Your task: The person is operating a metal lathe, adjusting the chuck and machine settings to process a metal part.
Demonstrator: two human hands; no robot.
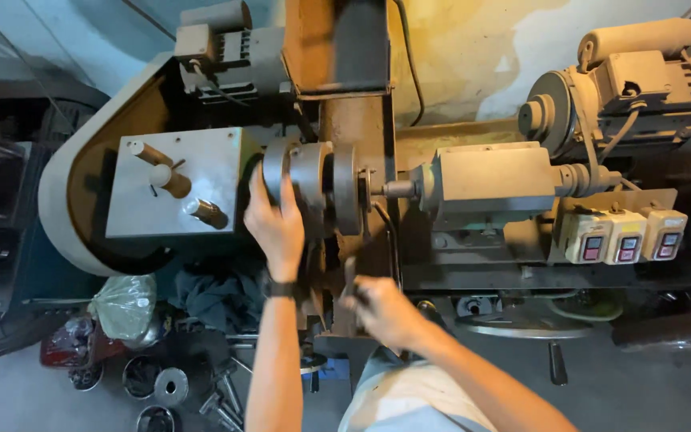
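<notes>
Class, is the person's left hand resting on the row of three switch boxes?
No, the left hand grips the round grey chuck; the switch boxes sit untouched.

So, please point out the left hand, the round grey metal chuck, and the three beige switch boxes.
left hand (276, 226): head view, on the back of the hand.
round grey metal chuck (313, 178): head view, on its outer rim.
three beige switch boxes (625, 237): head view, on the middle box.

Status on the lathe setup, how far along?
Done: nothing conclusive; no workpiece is visible between the chuck and the tailstock. In hand: left hand grips the chuck, right hand holds a dark handle or tool below, blurred. Left: everything else; the switch boxes are untouched.
</notes>
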